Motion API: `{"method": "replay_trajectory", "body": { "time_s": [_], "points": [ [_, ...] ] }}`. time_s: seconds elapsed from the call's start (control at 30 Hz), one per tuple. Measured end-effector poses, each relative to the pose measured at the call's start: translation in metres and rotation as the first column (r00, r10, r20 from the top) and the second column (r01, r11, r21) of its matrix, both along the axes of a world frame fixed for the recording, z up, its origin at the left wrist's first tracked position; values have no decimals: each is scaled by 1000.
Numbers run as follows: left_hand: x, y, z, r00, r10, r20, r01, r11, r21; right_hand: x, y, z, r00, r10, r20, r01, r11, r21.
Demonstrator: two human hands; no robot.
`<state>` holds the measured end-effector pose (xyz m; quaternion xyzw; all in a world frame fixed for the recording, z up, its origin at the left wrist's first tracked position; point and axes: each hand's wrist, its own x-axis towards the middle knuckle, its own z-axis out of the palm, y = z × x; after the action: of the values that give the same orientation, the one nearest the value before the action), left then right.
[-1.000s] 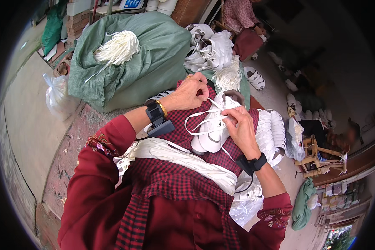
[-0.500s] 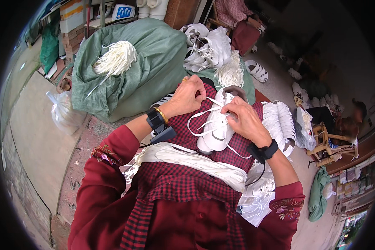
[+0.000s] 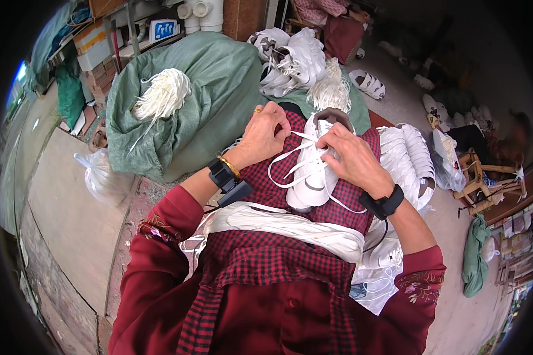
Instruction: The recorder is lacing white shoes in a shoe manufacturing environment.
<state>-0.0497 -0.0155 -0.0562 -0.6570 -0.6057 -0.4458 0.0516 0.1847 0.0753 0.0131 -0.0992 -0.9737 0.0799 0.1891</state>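
A white lace-up sneaker (image 3: 309,190) rests on my lap over a red-and-black checked apron (image 3: 246,251), its toe pointing toward me. My left hand (image 3: 264,136) is closed in a pinch on one end of a white shoelace (image 3: 277,158), drawing it out to the left of the shoe. Over the eyelets, my right hand (image 3: 352,158) has its thumb and fingers curled in at the lacing; the exact spot they grip is partly hidden. One loop of lace hangs left of the shoe, and a loose end trails to the right. Across my lap lies a thick bundle of white laces (image 3: 284,229).
Ahead on the left sits a big green sack (image 3: 216,77) topped with a lace bunch (image 3: 163,94). White shoes (image 3: 299,62) are piled beyond my knees, more stacked shoes (image 3: 405,157) at my right. A wooden stool (image 3: 485,177) stands farther right. Another person (image 3: 331,18) sits at the back.
The whole view has shifted slightly. The shoe and both hands keep nearly the same arrangement, with the lace still stretched from my left fingers.
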Motion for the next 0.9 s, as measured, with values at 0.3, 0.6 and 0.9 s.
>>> {"method": "replay_trajectory", "body": {
  "time_s": [0.3,0.6,0.9],
  "points": [
    [0,2,0,1000,13,-26,-13,1000,9,3,0,-1,994,-28,102,26,1000,18],
    [-42,-14,-8,997,70,42,-70,998,-5,38,15,10,995,-45,89,46,999,1],
    [-213,-105,-17,834,544,-89,-545,838,16,205,103,12,786,-606,127,520,757,395]
  ]
}}
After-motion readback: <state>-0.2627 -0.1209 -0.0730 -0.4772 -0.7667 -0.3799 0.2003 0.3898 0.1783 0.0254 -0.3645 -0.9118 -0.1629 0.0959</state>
